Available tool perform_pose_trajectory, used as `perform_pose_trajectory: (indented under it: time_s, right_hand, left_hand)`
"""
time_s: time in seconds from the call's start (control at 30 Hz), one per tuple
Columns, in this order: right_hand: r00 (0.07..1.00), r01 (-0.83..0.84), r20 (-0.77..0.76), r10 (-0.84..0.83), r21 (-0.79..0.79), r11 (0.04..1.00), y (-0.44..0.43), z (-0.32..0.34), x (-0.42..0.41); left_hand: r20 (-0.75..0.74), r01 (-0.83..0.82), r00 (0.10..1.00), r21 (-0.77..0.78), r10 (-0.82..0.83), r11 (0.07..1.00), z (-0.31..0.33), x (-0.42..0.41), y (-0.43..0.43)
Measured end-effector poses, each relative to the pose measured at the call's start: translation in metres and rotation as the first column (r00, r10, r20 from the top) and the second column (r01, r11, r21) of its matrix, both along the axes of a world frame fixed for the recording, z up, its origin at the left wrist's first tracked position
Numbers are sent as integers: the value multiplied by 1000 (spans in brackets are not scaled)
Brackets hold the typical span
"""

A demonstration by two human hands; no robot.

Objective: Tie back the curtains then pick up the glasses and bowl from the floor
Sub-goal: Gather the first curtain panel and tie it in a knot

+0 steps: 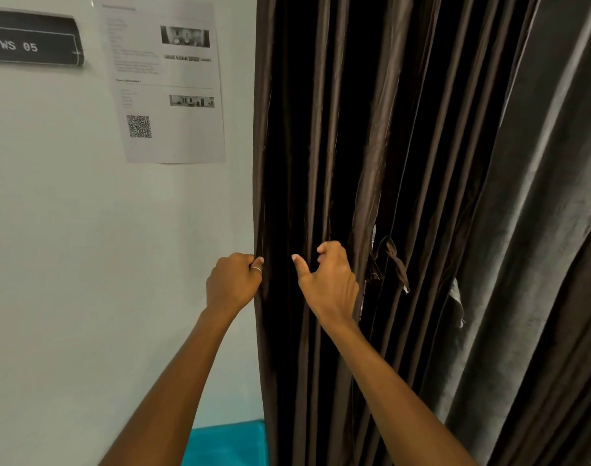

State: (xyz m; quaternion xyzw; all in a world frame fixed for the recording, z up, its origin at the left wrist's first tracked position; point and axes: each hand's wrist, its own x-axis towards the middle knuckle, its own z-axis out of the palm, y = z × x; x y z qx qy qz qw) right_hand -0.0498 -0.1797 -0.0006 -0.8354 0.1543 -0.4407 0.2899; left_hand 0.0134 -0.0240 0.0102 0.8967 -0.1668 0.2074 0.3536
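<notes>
A dark brown pleated curtain (337, 146) hangs close in front of me, right of a white wall. My left hand (233, 280) grips the curtain's left edge, fingers curled round the fabric, a ring on one finger. My right hand (327, 277) has its fingers curled into the folds a little to the right, thumb sticking out to the left. A brown fabric tie-back strip (393, 260) dangles among the pleats just right of my right hand. A grey curtain (529, 230) hangs further right. No glasses or bowl are in view.
The white wall (85, 230) on the left carries a printed sheet with a QR code (166, 82) and a dark "WS 05" sign (32, 42). A turquoise surface (226, 445) shows at the bottom, by the curtain's foot.
</notes>
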Motion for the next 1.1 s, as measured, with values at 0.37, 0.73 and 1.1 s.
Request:
perform_pose_trajectory:
  time_s: [0.37,0.73,1.1]
  right_hand:
    - [975,62,-213,-59,4,998,-89,12,-3]
    - [996,-19,-85,24,53,998,-66,-9,-15]
    - [975,-224,-32,221,-129,966,4,-27,2]
  left_hand:
    - [22,-79,997,48,78,996,8,20,60]
    - [41,-48,998,-5,48,999,-3,8,38]
    - [2,117,993,-75,-117,990,-6,-16,-24]
